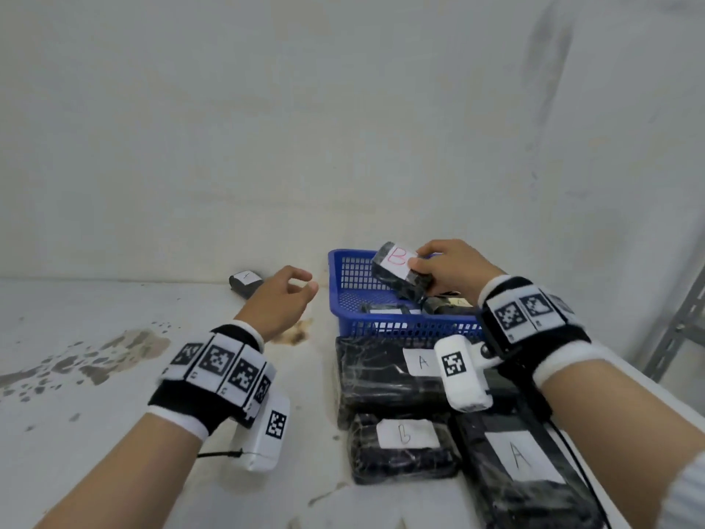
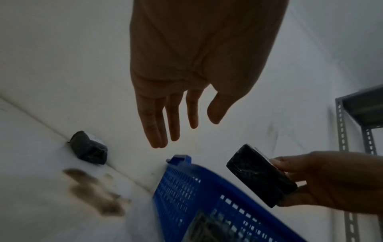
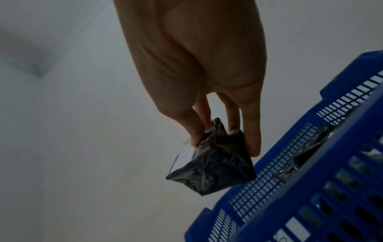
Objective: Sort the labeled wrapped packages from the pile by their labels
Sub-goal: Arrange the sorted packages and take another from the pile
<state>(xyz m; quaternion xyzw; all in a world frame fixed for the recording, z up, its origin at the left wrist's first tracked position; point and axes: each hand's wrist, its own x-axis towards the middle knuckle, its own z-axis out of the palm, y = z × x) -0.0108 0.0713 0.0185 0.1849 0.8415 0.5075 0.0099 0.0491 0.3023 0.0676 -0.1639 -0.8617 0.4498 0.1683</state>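
Above the blue basket (image 1: pixel 345 269), right hand (image 1: pixel 452 267) grips package (image 1: pixel 400 271) labeled "B"; left hand (image 1: pixel 284 299) relaxed.

Inside the blue basket (image 1: pixel 385 326), two wrapped packages (image 1: pixel 385 309) lie mostly hidden behind its front wall, labels unreadable. The small package (image 1: pixel 244 283) left of the basket carries a mark too small to read. The right wrist camera (image 1: pixel 463 372) covers part of the A-labelled package (image 1: pixel 381 372) before the basket. Beside it, another A package (image 1: pixel 522 479) runs off the lower edge.
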